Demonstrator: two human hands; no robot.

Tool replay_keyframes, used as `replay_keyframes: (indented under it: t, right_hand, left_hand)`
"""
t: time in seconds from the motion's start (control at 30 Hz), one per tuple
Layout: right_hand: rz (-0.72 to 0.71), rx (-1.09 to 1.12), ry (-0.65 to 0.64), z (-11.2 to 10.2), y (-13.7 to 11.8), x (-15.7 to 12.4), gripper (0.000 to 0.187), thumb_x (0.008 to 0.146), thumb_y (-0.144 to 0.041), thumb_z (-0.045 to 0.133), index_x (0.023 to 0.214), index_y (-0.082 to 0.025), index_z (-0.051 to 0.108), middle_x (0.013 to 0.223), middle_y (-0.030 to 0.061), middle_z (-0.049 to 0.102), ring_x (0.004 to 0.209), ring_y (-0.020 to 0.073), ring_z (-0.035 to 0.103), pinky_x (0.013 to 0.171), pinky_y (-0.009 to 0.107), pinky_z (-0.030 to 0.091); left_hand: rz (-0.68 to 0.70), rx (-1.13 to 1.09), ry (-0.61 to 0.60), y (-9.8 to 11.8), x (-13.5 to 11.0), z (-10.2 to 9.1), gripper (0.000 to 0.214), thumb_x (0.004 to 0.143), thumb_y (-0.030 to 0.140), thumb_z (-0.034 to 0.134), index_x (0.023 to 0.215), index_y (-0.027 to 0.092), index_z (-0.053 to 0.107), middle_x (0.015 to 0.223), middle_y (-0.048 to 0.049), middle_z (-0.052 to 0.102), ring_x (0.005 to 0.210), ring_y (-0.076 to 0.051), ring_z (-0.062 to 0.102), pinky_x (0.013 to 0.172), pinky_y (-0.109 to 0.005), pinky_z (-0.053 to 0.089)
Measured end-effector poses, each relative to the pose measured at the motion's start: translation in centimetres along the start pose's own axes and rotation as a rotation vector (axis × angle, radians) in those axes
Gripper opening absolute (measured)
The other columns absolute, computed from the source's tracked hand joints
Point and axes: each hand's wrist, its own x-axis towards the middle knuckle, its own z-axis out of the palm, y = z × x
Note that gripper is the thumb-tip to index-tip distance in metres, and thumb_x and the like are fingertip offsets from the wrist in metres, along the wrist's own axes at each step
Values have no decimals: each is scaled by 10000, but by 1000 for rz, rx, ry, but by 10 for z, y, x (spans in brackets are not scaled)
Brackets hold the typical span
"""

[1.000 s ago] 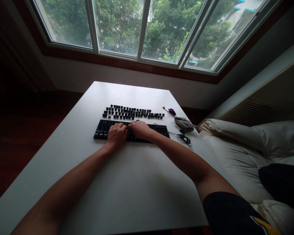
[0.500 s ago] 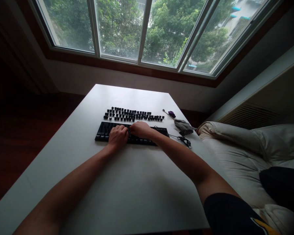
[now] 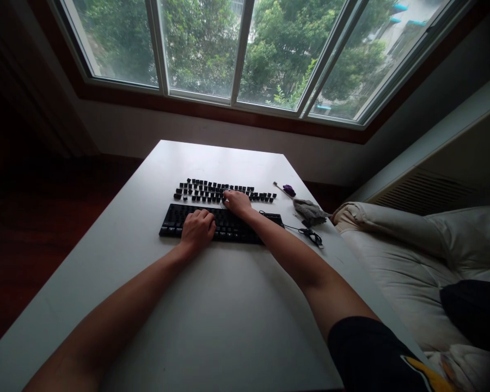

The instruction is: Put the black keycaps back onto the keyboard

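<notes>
A black keyboard (image 3: 245, 233) lies across the white table, its left part fitted with keys. My left hand (image 3: 198, 226) rests on the keyboard left of its middle, fingers curled down over it with their tips hidden. Just beyond the keyboard's back edge, my right hand (image 3: 238, 202) is over the nearest loose keycaps (image 3: 202, 191), fingers pinched together. A thin dark wire-like curve shows by those fingertips; what they hold is too small to make out. The loose black keycaps stand in several rows behind the keyboard.
Right of the keycaps lie a thin brush-like stick (image 3: 283, 189), a purple item (image 3: 288, 190) and a grey cloth (image 3: 309, 211). A coiled cable (image 3: 311, 236) runs from the keyboard. A pale sofa (image 3: 384, 267) borders the table's right side; a window stands beyond.
My right hand has moved away from the keyboard's middle, forward and slightly right, to the loose keycaps. My left hand stays on the keyboard.
</notes>
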Motion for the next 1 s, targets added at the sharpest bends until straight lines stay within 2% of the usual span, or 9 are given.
replay_keyframes:
  t: [0.2, 0.37, 0.57, 0.77, 1.0]
  right_hand:
    - [-26, 32, 27, -8, -3, -8, 258, 970, -323, 556, 1189, -229, 656, 1174, 98, 714, 1059, 250, 663, 838, 310, 473]
    - [-200, 116, -19, -25, -12, -33, 252, 940, -331, 578, 1156, -251, 682, 1105, 45, 741, 982, 216, 670, 769, 270, 426]
    - [-330, 101, -101, -31, -25, -59, 241, 893, -351, 626, 1079, -218, 703, 1062, 66, 739, 970, 225, 660, 711, 260, 392]
    - [-373, 60, -118, -34, -33, -65, 247, 900, -333, 624, 1112, -223, 689, 1141, 80, 716, 1016, 236, 652, 725, 265, 415]
    - [-365, 20, -129, -39, -42, -66, 254, 886, -265, 601, 1122, -239, 692, 1126, 83, 727, 1043, 257, 664, 772, 282, 468]
  left_hand:
    - [-18, -18, 2, 0, 0, 0, 150, 966, 276, 509, 967, 227, 650, 1051, -75, 675, 1002, -267, 582, 881, -423, 411]
    - [-96, -93, 18, -3, 1, 1, 232, 955, 181, 466, 1091, 227, 648, 1063, -72, 692, 1006, -261, 603, 872, -400, 420]
    - [-139, -151, 38, -5, 0, 2, 335, 941, 113, 419, 1164, 227, 641, 1099, -76, 695, 1021, -264, 606, 886, -376, 445]
    - [-170, -162, 28, -4, -1, -3, 348, 963, 120, 394, 1173, 244, 642, 1132, -73, 696, 1070, -261, 607, 844, -355, 463]
    - [-184, -69, 17, -6, 1, -3, 335, 967, 152, 400, 1155, 236, 665, 1107, -97, 705, 1039, -275, 615, 928, -413, 422]
